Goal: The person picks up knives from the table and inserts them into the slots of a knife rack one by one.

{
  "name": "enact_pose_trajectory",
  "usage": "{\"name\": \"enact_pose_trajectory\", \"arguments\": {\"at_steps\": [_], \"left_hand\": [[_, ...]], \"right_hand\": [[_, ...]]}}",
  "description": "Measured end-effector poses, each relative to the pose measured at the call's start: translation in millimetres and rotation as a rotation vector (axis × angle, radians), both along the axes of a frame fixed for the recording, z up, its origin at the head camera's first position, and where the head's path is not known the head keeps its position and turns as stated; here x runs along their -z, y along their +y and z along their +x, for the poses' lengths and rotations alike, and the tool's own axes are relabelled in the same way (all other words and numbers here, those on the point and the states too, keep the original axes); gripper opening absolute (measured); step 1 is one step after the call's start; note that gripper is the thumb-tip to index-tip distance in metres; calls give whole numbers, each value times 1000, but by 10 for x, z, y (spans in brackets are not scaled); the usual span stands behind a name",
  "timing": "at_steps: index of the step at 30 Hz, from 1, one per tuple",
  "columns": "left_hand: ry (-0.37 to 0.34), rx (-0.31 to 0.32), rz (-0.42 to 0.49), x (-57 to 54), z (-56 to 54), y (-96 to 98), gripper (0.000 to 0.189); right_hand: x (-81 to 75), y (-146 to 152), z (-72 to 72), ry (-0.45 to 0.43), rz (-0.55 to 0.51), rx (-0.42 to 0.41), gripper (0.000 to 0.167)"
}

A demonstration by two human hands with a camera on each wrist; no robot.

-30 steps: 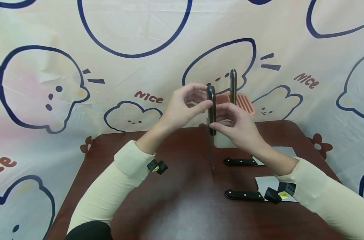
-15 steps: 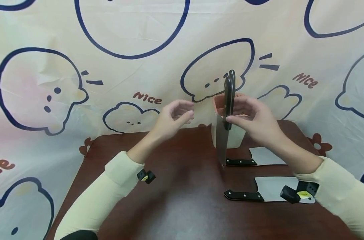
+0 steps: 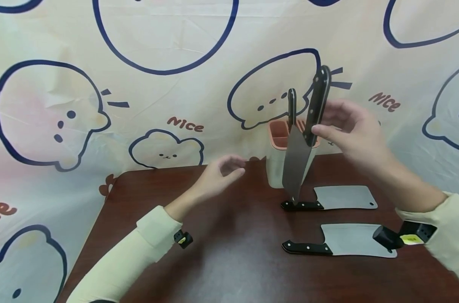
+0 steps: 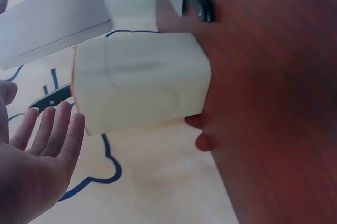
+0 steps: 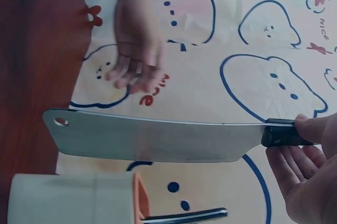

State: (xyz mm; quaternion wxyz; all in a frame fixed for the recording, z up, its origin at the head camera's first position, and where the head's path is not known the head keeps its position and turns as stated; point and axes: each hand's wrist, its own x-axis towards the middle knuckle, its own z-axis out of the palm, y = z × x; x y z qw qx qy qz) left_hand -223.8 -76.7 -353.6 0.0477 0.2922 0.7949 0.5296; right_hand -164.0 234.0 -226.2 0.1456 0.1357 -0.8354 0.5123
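Observation:
In my right hand [image 3: 359, 130] I pinch the black handle of a cleaver [image 5: 152, 137] between thumb and fingers. Its blade points down in front of a pale knife holder [image 3: 274, 168] with a salmon-coloured slotted top. Another black-handled knife [image 3: 292, 105] stands in that holder, its blade hidden inside. Away to the left, my left hand [image 3: 218, 176] hovers above the table with loosely bent fingers and nothing in it. Two more cleavers lie flat on the table at the right: a rear cleaver [image 3: 343, 198] and a front cleaver [image 3: 346, 240], handles to the left.
The brown table [image 3: 214, 261] runs back to a cartoon-printed cloth [image 3: 168, 97] hanging behind it. The holder stands near the table's far edge. Both flat cleavers lie below the right forearm.
My left hand has let go of the cleaver and drawn back left. The right hand has carried it right and up, tilting the handle to the right.

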Motion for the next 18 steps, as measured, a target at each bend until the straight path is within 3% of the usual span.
{"name": "enact_pose_trajectory", "arguments": {"at_steps": [8,18], "left_hand": [[-3,44,-41,258,43,134,27],[-5,124,-59,554,51,333,28]], "right_hand": [[-147,143,-45,-5,11,106,48],[-348,285,-145,11,-99,100,43]]}}
